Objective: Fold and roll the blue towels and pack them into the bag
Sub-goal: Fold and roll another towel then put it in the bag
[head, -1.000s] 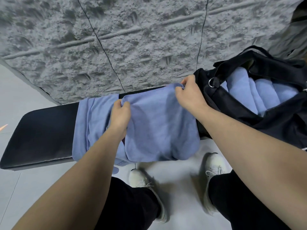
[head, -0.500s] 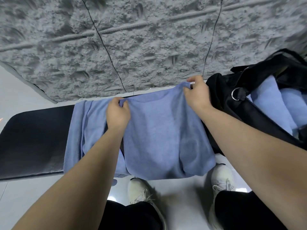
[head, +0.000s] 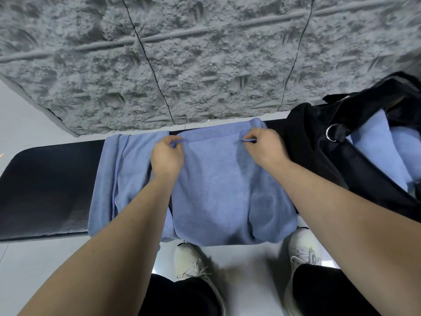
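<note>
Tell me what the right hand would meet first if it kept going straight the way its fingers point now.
The right hand points up-left across the towel it pinches. Carried on, it would likely cross the towel's far edge, then reach the rough grey wall behind the bench. Depth is unclear.

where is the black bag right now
In the head view the black bag sits at the right end of the bench, open, just right of the right hand, with rolled blue towels inside.
</note>
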Action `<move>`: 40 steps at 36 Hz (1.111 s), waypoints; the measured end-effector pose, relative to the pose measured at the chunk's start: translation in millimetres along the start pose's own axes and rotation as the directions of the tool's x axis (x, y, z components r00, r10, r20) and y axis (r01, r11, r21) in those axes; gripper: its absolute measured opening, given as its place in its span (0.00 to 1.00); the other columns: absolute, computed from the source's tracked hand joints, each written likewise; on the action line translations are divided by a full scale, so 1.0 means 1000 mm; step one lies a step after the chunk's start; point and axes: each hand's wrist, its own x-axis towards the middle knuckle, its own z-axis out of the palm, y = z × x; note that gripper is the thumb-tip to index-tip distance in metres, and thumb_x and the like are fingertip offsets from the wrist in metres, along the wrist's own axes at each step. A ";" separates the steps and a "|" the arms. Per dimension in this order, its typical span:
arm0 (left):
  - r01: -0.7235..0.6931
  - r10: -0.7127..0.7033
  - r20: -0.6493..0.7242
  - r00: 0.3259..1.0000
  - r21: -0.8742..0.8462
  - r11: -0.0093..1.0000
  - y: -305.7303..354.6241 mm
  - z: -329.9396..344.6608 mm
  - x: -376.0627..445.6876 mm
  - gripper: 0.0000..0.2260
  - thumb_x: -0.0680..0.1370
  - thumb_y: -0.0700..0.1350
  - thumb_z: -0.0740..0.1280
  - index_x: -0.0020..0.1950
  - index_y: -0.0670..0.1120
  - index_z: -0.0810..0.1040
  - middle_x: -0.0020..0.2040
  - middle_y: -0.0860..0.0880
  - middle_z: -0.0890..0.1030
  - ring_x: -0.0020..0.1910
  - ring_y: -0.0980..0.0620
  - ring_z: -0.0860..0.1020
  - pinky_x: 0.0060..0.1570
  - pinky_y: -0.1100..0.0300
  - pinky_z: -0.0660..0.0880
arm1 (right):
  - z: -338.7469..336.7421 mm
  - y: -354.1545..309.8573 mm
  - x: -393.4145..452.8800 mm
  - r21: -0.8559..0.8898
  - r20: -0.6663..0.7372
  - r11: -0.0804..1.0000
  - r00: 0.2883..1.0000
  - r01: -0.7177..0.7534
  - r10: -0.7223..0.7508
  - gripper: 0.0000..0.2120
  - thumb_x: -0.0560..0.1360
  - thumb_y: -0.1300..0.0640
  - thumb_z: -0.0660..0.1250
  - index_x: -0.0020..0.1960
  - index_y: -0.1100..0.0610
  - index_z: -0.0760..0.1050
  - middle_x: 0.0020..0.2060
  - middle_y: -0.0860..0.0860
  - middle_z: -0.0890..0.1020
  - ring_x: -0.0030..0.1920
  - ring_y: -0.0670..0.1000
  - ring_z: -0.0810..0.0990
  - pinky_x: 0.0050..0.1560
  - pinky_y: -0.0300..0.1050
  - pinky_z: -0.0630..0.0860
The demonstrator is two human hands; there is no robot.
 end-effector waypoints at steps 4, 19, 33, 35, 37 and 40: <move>-0.003 0.003 0.009 1.000 -0.023 1.000 0.007 0.005 -0.003 0.06 0.82 0.44 0.61 0.50 0.53 0.75 0.37 0.51 0.77 0.32 0.49 0.72 0.29 0.61 0.65 | 0.003 -0.005 -0.009 0.039 -0.003 0.999 1.000 0.027 -0.026 0.08 0.78 0.55 0.65 0.51 0.52 0.83 0.43 0.53 0.84 0.43 0.55 0.80 0.43 0.44 0.74; 0.382 -0.240 0.317 0.918 -0.537 0.752 0.018 0.007 0.003 0.07 0.77 0.43 0.72 0.54 0.44 0.84 0.49 0.46 0.86 0.52 0.48 0.83 0.53 0.54 0.80 | 0.005 -0.013 -0.007 0.181 -0.030 0.982 0.998 -0.054 0.060 0.10 0.78 0.54 0.66 0.46 0.57 0.83 0.59 0.48 0.74 0.66 0.59 0.69 0.60 0.37 0.63; 0.116 0.015 0.256 0.967 -0.489 0.865 0.032 0.008 -0.008 0.04 0.76 0.47 0.73 0.49 0.53 0.86 0.52 0.51 0.85 0.55 0.52 0.82 0.60 0.52 0.78 | 0.000 -0.029 -0.013 -0.048 -0.082 0.979 0.976 0.196 -0.199 0.09 0.79 0.48 0.66 0.51 0.49 0.83 0.73 0.45 0.68 0.73 0.49 0.61 0.69 0.49 0.55; 0.065 0.065 0.243 0.968 -0.492 0.868 0.036 0.007 -0.012 0.04 0.76 0.46 0.72 0.46 0.55 0.86 0.54 0.50 0.84 0.56 0.52 0.81 0.62 0.53 0.77 | -0.002 -0.035 -0.014 0.025 -0.098 0.967 0.963 0.254 -0.250 0.09 0.79 0.48 0.65 0.52 0.48 0.83 0.70 0.44 0.71 0.71 0.47 0.64 0.68 0.47 0.57; 0.022 0.104 0.224 0.969 -0.500 0.866 0.040 0.007 -0.015 0.08 0.77 0.45 0.72 0.43 0.58 0.86 0.55 0.47 0.83 0.56 0.50 0.81 0.62 0.53 0.76 | -0.003 -0.042 -0.015 0.219 -0.067 0.943 0.968 0.252 -0.243 0.08 0.80 0.52 0.66 0.54 0.52 0.82 0.62 0.45 0.78 0.65 0.45 0.72 0.64 0.39 0.62; 0.029 0.130 0.263 0.956 -0.526 0.850 0.044 0.007 -0.018 0.06 0.76 0.44 0.72 0.47 0.55 0.87 0.56 0.46 0.83 0.56 0.49 0.82 0.62 0.49 0.76 | -0.004 -0.055 -0.020 0.486 0.037 0.867 0.988 0.113 -0.150 0.05 0.81 0.59 0.61 0.52 0.54 0.75 0.42 0.46 0.81 0.44 0.43 0.78 0.51 0.38 0.72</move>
